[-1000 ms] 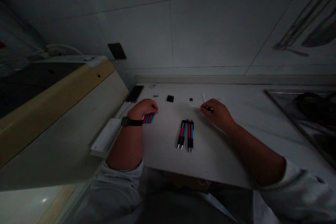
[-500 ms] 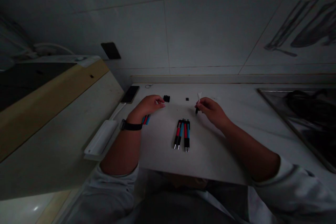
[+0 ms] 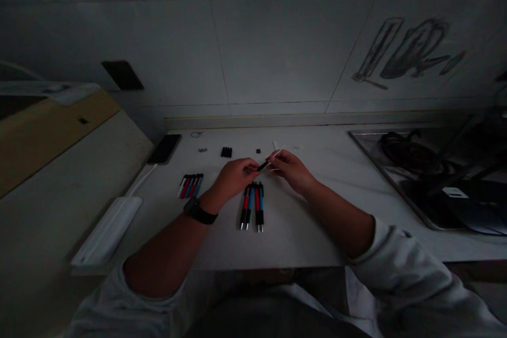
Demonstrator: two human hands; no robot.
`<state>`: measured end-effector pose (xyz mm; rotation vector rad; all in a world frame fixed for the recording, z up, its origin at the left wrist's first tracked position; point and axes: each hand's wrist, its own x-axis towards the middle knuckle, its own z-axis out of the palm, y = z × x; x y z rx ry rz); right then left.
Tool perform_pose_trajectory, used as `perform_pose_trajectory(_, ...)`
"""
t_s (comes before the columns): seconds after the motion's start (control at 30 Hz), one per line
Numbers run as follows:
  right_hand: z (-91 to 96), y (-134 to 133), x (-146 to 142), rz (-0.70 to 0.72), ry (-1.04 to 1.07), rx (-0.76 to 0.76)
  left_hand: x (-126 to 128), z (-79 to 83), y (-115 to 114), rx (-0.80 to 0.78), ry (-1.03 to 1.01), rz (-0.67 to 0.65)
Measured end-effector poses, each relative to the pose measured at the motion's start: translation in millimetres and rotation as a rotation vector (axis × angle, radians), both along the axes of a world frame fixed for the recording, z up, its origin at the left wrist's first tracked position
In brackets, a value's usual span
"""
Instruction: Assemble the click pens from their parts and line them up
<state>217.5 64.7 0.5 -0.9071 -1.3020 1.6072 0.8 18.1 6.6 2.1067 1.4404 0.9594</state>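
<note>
My left hand [image 3: 238,174] pinches the lower end of a black pen piece [image 3: 262,166]. On its other end are the closed fingers of my right hand [image 3: 291,170], which also hold a thin white stick-like part [image 3: 274,154]. Just below both hands lie several red and blue click pens [image 3: 252,206], side by side with metal tips toward me. Left of my left hand is a row of coloured pen barrels [image 3: 190,186] with dark ends. Several short black pieces [image 3: 226,152] and one tiny black piece [image 3: 258,151] lie beyond my hands.
A phone [image 3: 165,149] lies at the back left, with a white power strip [image 3: 106,231] and its cord in front. Tiny metal parts [image 3: 203,150] and a thin ring [image 3: 197,134] are near the wall. A metal-rimmed recess [image 3: 372,174] holding dark items is at right.
My left hand has moved right, away from the black pieces, and now meets the black pen piece in my right hand. The view has shifted right, uncovering the barrel row.
</note>
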Motion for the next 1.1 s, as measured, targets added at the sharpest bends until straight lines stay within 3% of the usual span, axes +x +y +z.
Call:
perform_pose_trajectory(0.23, -0.2, 6, 5, -0.112, 0.074, 0.003, -7, -2.3, 3, 0.05, 0.058, 0.037)
perform_pose_trajectory(0.4, 2.9, 7, 6, -0.173, 0.071, 0.027, -10, -3.7, 7, 0.006, -0.08, 0.1)
perform_pose_trajectory(0.6, 4.9, -7, -5, -0.062, 0.036, 0.024, 1, -3.9, 6, -0.161, -0.411, 0.058)
perform_pose_trajectory(0.8, 2.4, -12, -11, -0.005, 0.01, 0.024, 7, -3.9, 6, -0.215, -0.508, 0.04)
perform_pose_trajectory(1.0, 5.4, -1, -2, -0.076, 0.021, 0.07, 4, -2.9, 7, -0.223, -0.526, 0.081)
perform_pose_trajectory(1.1, 12.1, 14, 14, -0.181, -0.046, 0.168, 2, -2.0, 8, -0.213, -0.527, 0.099)
